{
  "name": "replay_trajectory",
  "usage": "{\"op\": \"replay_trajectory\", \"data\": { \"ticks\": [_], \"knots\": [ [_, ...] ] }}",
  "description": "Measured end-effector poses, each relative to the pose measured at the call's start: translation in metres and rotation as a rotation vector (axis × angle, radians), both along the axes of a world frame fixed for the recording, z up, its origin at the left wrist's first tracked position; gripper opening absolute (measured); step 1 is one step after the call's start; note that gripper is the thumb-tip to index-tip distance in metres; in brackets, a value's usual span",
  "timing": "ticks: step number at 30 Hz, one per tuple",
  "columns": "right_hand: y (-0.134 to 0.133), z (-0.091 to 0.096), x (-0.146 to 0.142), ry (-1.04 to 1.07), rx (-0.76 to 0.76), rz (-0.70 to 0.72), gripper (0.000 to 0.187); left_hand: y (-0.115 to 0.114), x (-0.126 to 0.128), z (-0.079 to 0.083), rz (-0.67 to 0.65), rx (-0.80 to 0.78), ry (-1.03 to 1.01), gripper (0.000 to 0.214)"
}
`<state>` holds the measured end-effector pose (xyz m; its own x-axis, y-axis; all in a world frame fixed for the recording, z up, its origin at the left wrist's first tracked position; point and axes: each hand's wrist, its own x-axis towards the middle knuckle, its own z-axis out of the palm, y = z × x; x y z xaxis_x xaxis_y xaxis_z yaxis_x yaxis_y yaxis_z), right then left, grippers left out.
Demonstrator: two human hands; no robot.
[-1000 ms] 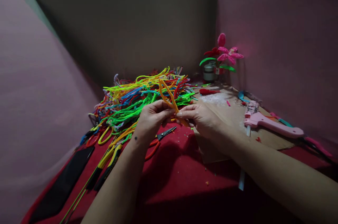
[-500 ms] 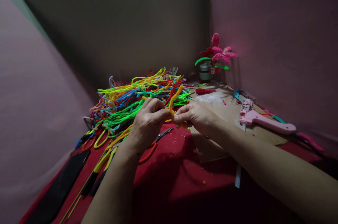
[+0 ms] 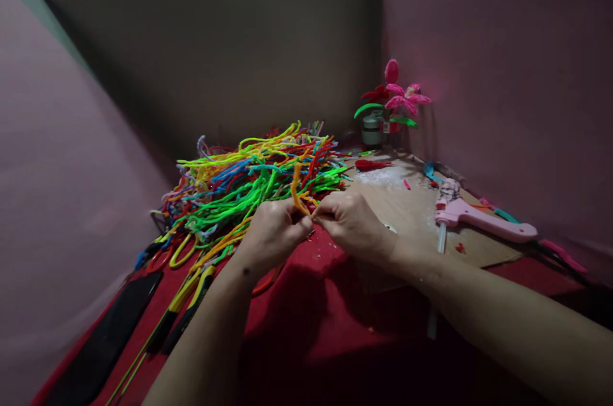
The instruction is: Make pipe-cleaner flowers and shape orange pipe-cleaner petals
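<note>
My left hand [image 3: 271, 233] and my right hand [image 3: 352, 222] meet over the red cloth [image 3: 316, 316], both pinched on one orange pipe cleaner [image 3: 297, 192]. Its bent end curls up between my fingertips. Just behind the hands lies a big heap of coloured pipe cleaners [image 3: 249, 176]. Red-handled scissors [image 3: 268, 279] lie on the cloth under my left hand, mostly hidden.
A pink glue gun [image 3: 479, 218] rests on a brown board [image 3: 416, 214] at the right. A small jar with pink pipe-cleaner flowers [image 3: 395, 99] stands in the back corner. Pliers with yellow and black handles [image 3: 191, 300] and a black flat object [image 3: 103, 345] lie at the left. Walls close in on all sides.
The orange pipe cleaner's tall loop has been folded down into a short bend. Both hands have drawn closer together and sunk a little toward the cloth.
</note>
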<state>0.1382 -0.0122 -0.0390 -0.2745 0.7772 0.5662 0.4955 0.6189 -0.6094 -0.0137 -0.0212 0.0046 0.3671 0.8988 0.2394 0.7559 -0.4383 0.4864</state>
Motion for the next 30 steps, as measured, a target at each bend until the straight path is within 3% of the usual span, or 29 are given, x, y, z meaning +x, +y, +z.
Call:
{"op": "replay_trajectory", "data": {
  "ticks": [3, 5, 7, 9, 12, 15, 19, 21, 26, 30],
  "knots": [
    [-0.003, -0.005, -0.001, -0.207, 0.426, -0.091, 0.019, 0.011, -0.001, -0.004, 0.037, -0.473, -0.461, 0.014],
    [-0.004, -0.006, 0.001, -0.278, 0.613, -0.119, 0.023, 0.018, -0.002, -0.009, -0.018, -0.723, -0.701, 0.023],
    [-0.004, -0.005, 0.002, -0.273, 0.692, -0.141, 0.025, 0.021, -0.003, -0.012, -0.077, -0.866, -0.807, 0.026],
    [-0.003, -0.004, 0.004, -0.206, 0.666, -0.14, 0.023, 0.021, -0.002, -0.013, -0.094, -0.9, -0.856, 0.026],
    [0.0, 0.0, 0.005, -0.016, 0.499, -0.08, 0.019, 0.016, -0.002, -0.008, -0.031, -0.746, -0.868, 0.025],
    [0.0, 0.005, 0.005, 0.212, 0.223, 0.008, 0.015, 0.01, -0.002, -0.001, 0.041, -0.371, -0.77, 0.019],
    [-0.001, 0.014, 0.008, 0.431, -0.212, 0.177, 0.01, 0.003, -0.004, 0.006, -0.132, 0.213, -0.529, 0.011],
    [-0.002, 0.017, 0.01, 0.482, -0.334, 0.264, 0.008, 0.002, -0.005, 0.008, -0.24, 0.36, -0.345, 0.007],
    [-0.004, 0.021, 0.013, 0.468, -0.4, 0.341, 0.007, 0.0, -0.01, 0.012, -0.335, 0.379, -0.126, 0.007],
    [-0.006, 0.019, 0.011, 0.334, -0.165, 0.243, 0.008, -0.003, -0.01, 0.012, -0.28, 0.225, -0.157, 0.01]
  ]
}}
